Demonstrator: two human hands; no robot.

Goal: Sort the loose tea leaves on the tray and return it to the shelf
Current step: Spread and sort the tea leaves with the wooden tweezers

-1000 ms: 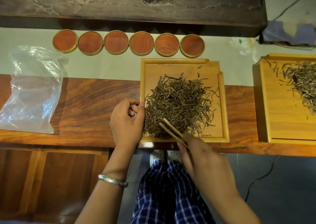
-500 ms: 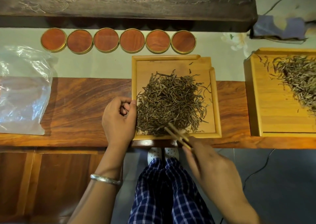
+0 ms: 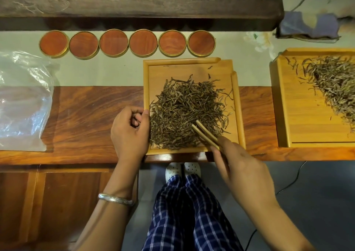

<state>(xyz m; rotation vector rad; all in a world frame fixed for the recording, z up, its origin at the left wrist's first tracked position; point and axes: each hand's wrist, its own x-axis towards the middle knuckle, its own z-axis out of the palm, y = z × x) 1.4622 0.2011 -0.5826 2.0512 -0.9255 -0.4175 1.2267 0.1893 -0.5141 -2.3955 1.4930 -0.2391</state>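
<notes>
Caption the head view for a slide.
Right hand works bamboo tongs through tea leaves on a wooden tray; left hand rests at its edge.

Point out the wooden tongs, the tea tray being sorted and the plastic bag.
wooden tongs (image 3: pixel 204 133), head view, middle of the two blades over the leaves.
tea tray (image 3: pixel 235 105), head view, its right rim.
plastic bag (image 3: pixel 23 105), head view, middle of the clear film.

My second tray (image 3: pixel 315 101) runs off the right edge; the plastic bag (image 3: pixel 21 101) is cut off at left.
</notes>
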